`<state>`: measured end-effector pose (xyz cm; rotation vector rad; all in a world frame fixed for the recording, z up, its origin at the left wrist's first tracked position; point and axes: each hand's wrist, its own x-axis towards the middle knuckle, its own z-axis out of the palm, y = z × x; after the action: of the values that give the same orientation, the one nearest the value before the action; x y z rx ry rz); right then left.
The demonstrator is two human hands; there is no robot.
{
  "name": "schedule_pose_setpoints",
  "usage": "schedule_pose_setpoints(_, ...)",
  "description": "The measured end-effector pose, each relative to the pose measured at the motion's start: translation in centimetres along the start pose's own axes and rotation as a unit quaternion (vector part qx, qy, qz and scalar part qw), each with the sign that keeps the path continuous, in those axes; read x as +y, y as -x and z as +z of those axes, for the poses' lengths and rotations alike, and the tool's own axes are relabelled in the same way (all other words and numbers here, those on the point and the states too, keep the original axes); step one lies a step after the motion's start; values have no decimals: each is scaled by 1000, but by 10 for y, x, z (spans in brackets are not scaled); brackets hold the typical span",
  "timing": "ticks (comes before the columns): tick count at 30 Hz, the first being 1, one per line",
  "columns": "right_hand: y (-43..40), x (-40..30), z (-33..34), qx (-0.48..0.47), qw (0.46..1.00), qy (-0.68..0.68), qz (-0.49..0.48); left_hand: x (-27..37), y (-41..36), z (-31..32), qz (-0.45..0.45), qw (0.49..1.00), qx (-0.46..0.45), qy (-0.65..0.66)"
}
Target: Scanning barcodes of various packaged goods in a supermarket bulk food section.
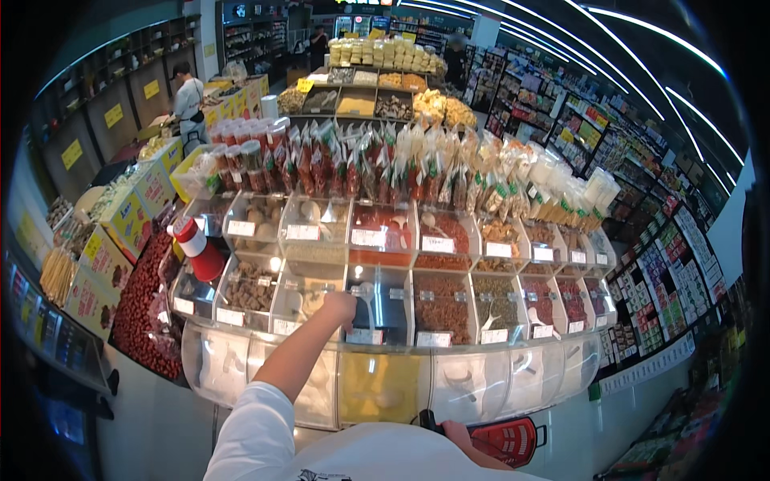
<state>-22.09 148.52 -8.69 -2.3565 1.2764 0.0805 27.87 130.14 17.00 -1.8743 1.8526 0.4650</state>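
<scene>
My left hand reaches over the front of a clear-plastic bulk bin display, at the divider between a bin of pale granules and a dark, empty-looking bin with a clear scoop in it. Its fingers point down and are mostly hidden, so I cannot tell whether they grip anything. Low by my body, my right hand is closed around the black handle of a red shopping basket. Part of that hand is hidden by my white shirt.
Neighbouring bins hold red chili powder, dried flakes and green peppercorn-like spice. A red-and-white megaphone stands on the left bins. Bagged spices line the back. Red dates lie left. A person stands far left.
</scene>
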Motion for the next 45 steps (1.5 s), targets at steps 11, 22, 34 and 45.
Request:
schedule_pose_setpoints(11, -14, -18, -28, 23, 999, 24, -21, -11, -16, 8, 15, 1000, 9, 9)
schedule_pose_setpoints(22, 3, -69, -88, 8, 995, -81, 59, -7, -17, 10, 15, 1000, -10, -10)
schedule_pose_setpoints(34, 5, -64, -80, 49, 995, -81, 38, -1, -11, 11, 20, 999, 14, -29)
schedule_pose_setpoints(45, 5, -76, -89, 13, 996, -73, 49, 5, 7, 2, 1, 999, 18, -28)
